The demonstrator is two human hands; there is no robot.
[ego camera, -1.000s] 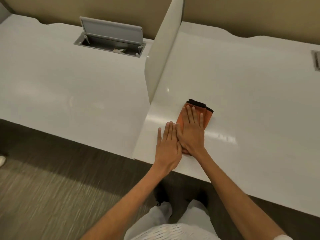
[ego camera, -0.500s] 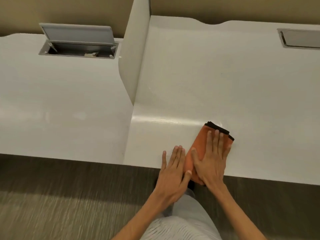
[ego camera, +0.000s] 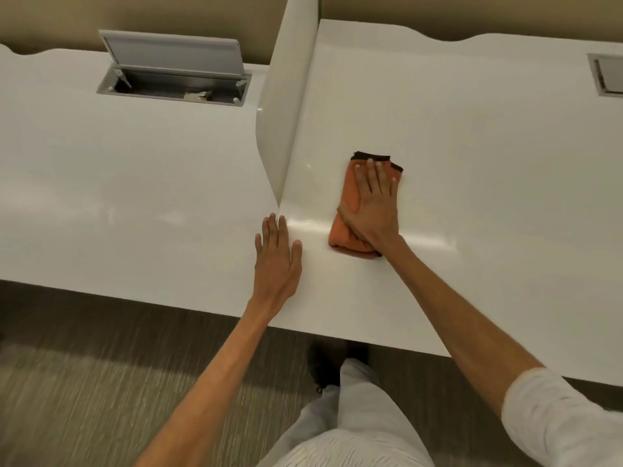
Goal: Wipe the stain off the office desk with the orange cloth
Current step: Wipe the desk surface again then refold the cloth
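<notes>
A folded orange cloth [ego camera: 347, 230] with a dark far edge lies flat on the white office desk [ego camera: 472, 156], just right of the divider's front end. My right hand [ego camera: 374, 203] presses down on it, palm flat, fingers spread toward the dark edge. My left hand [ego camera: 278, 261] rests flat on the desk to the left of the cloth, apart from it, fingers together, near the seam below the divider. No stain shows on the glossy surface around the cloth.
A white divider panel [ego camera: 286, 106] stands upright between the two desk halves. An open grey cable hatch [ego camera: 175, 72] sits at the back left, a closed one [ego camera: 606, 75] at the far right. The desk's front edge runs close to my legs.
My right hand has slid the cloth away from the front edge, farther onto the desk. My left hand has separated from the cloth and now rests to its left.
</notes>
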